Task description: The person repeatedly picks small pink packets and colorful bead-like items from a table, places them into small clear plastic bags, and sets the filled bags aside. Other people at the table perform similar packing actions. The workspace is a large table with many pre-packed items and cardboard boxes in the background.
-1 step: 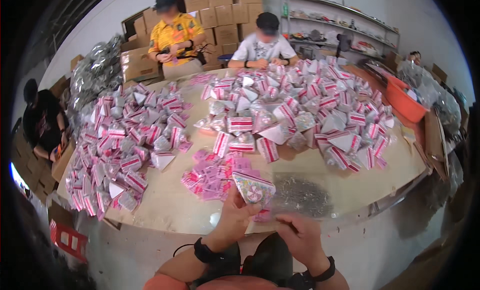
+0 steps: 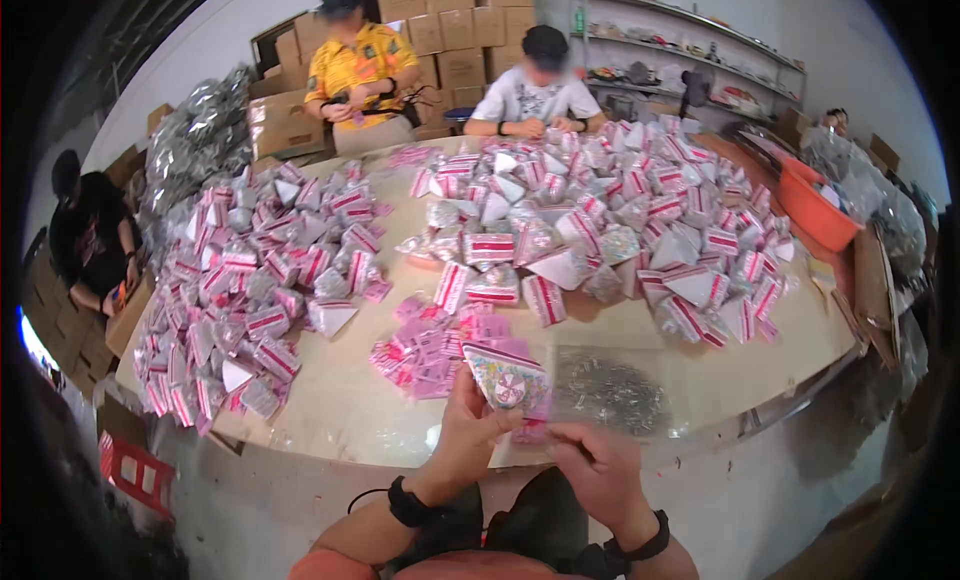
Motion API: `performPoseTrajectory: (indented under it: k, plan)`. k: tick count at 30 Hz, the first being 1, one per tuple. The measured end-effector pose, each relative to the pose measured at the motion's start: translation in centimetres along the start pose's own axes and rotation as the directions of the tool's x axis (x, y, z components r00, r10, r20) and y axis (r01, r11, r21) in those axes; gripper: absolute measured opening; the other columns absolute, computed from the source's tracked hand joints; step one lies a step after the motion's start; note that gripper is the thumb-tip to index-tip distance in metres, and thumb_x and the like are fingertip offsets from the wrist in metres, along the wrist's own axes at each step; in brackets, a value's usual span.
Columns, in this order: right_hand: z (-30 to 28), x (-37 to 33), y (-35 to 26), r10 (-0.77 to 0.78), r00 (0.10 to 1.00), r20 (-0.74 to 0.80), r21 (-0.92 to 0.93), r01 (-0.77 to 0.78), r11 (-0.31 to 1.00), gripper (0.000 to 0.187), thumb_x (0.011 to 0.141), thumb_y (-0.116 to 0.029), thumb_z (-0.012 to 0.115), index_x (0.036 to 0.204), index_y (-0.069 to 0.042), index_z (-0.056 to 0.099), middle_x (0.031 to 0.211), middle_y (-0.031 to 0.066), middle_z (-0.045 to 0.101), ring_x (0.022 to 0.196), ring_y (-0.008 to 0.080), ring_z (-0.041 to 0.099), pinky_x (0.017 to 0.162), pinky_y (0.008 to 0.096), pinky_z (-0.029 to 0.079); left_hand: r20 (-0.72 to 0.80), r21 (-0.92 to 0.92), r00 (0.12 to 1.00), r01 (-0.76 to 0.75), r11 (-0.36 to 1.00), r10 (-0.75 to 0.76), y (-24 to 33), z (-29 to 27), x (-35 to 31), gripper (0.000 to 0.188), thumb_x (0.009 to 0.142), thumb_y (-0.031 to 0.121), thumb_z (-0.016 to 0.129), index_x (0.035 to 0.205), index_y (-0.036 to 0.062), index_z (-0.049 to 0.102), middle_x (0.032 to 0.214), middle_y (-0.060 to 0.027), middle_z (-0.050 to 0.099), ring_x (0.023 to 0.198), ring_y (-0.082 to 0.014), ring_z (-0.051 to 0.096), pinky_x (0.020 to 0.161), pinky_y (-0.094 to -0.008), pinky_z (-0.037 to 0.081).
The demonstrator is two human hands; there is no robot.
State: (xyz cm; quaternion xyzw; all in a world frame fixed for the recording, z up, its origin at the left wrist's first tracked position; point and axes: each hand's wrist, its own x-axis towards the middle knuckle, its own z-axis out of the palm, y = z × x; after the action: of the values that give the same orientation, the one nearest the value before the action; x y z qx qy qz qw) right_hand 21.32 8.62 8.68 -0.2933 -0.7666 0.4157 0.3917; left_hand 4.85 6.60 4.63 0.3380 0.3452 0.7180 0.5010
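We hold a small clear packet point(image 2: 508, 382) at six o'clock, our left hand point(image 2: 462, 430) pinching its edge, our right hand point(image 2: 597, 467) closed under it. Heaps of finished packets point(image 2: 600, 220) cover the tabletop point(image 2: 350, 400); pink cards point(image 2: 430, 345) at center remain unpacked.

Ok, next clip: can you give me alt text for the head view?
The person's left hand holds up a small triangular packet with a round pink-and-white centre, the right hand close beside it, over a pale round table. Heaps of pink-and-white triangular packets cover the table, and two other people sit at its far side.
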Motion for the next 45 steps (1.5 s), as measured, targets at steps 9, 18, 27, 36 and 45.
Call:
performPoseTrajectory:
  k: [9,18,27,36,45]
  plan:
    - [6.4,3.3,-1.1,-0.26,0.965,0.041,-0.046,0.262,0.964,0.017,0.08,-0.009,0.056,0.095,0.0,0.058,0.084,0.0158,0.06,0.077,0.0321,0.059,0.066,0.0363,0.047,-0.101,0.09,0.967,-0.225,0.97,0.233,3.6,-3.9,-1.7,0.06,0.071,-0.005,0.066,0.12,0.0062,0.033,0.113,-0.006,0.049,0.106,-0.0168,0.049,0.092,-0.032,0.04]
    - [8.7,3.8,-3.1,-0.299,0.953,0.055,-0.067,0.303,0.951,0.015,0.078,-0.005,0.057,0.092,0.002,0.06,0.082,0.0151,0.061,0.073,0.027,0.06,0.065,0.0318,0.047,-0.12,0.141,0.932,-0.325,0.935,0.342,4.9,-5.9,-2.6,0.066,0.069,-0.004,0.068,0.122,0.0058,0.031,0.116,-0.007,0.046,0.108,-0.0172,0.047,0.093,-0.0324,0.039]
    - [9.6,3.8,-4.2,-0.277,0.955,0.102,-0.087,0.286,0.954,0.016,0.079,-0.007,0.056,0.093,0.0,0.059,0.087,0.0162,0.061,0.08,0.0318,0.06,0.069,0.0364,0.048,-0.136,0.167,0.902,-0.386,0.907,0.409,5.1,-6.7,-3.2,0.071,0.067,-0.003,0.07,0.125,0.0045,0.029,0.118,-0.008,0.044,0.109,-0.018,0.045,0.094,-0.0334,0.037]
    - [9.9,3.5,-5.0,-0.27,0.958,0.099,-0.08,0.278,0.957,0.012,0.078,-0.004,0.057,0.089,0.001,0.059,0.074,0.0143,0.058,0.067,0.0269,0.058,0.06,0.0328,0.045,-0.108,0.267,0.887,-0.409,0.872,0.449,4.9,-7.5,-3.8,0.071,0.068,0.002,0.072,0.124,0.0037,0.029,0.119,-0.0086,0.042,0.111,-0.0185,0.043,0.096,-0.0337,0.035]
    - [10.0,3.1,-5.2,-0.242,0.966,0.093,-0.125,0.252,0.96,0.012,0.079,-0.005,0.054,0.089,-0.002,0.057,0.084,0.0148,0.06,0.077,0.0327,0.059,0.064,0.0379,0.047,-0.074,0.425,0.834,-0.469,0.774,0.546,4.8,-7.6,-4.0,0.071,0.069,0.003,0.072,0.124,0.0028,0.027,0.119,-0.0096,0.042,0.112,-0.0191,0.042,0.098,-0.034,0.032]
